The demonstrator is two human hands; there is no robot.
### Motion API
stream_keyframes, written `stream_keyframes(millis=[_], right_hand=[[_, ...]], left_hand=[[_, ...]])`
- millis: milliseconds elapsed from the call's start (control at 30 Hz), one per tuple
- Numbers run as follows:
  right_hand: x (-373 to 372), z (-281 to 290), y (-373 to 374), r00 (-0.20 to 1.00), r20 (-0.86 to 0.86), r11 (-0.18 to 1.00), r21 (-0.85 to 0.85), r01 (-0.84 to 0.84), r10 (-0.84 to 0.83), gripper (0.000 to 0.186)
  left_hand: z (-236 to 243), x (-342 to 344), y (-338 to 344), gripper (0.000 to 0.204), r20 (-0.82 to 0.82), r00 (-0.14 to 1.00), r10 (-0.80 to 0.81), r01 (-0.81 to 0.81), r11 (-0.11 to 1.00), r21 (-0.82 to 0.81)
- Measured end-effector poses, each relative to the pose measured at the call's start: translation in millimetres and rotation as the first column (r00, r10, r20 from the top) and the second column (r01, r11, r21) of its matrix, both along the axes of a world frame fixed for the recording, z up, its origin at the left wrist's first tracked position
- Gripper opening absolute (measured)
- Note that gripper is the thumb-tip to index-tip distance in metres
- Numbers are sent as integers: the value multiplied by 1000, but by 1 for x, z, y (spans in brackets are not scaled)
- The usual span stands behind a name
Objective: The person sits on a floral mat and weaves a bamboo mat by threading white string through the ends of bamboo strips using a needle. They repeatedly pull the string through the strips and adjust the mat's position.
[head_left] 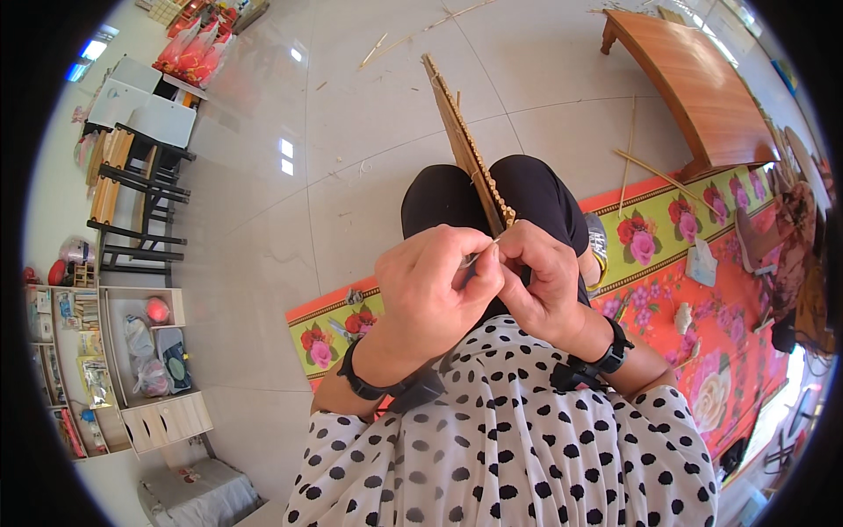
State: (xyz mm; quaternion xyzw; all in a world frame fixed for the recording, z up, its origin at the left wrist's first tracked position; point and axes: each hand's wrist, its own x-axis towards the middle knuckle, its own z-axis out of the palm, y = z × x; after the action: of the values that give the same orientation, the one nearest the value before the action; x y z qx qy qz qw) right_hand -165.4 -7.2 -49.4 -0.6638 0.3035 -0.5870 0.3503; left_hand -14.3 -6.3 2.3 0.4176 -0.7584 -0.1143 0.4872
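Observation:
A long, narrow bundle of bamboo strips (469,140), with a knobbly edge along one side, stands out between my dark-clad knees, its near end at my fingers. My left hand (443,294) is pinched on a thin strand (474,256), too small to identify clearly. My right hand (537,285) is closed beside it, fingertips almost touching the left ones at the bundle's near end; what it grips is hidden.
Loose sticks (660,171) lie on the tiled floor (246,228). A low wooden table (689,70) stands at upper right. Floral mats (641,224) run beneath me and rightward. Shelves (114,369), stacked black-legged furniture (136,211) and red bags (189,57) line the left.

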Motion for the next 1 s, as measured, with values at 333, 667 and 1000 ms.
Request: stream_keyframes(millis=[333,667,1000], right_hand=[[1,1,0,1000,-7,1000,-13,21,-21,9],[1,2,0,1000,-15,1000,-11,26,-27,9],[0,3,0,998,-43,999,-25,40,-41,10]], left_hand=[[4,1,1,16,19,1000,-3,3,1000,12],[3,0,1,16,12,1000,3,-3,999,34],[3,1,1,16,21,1000,-5,4,999,49]])
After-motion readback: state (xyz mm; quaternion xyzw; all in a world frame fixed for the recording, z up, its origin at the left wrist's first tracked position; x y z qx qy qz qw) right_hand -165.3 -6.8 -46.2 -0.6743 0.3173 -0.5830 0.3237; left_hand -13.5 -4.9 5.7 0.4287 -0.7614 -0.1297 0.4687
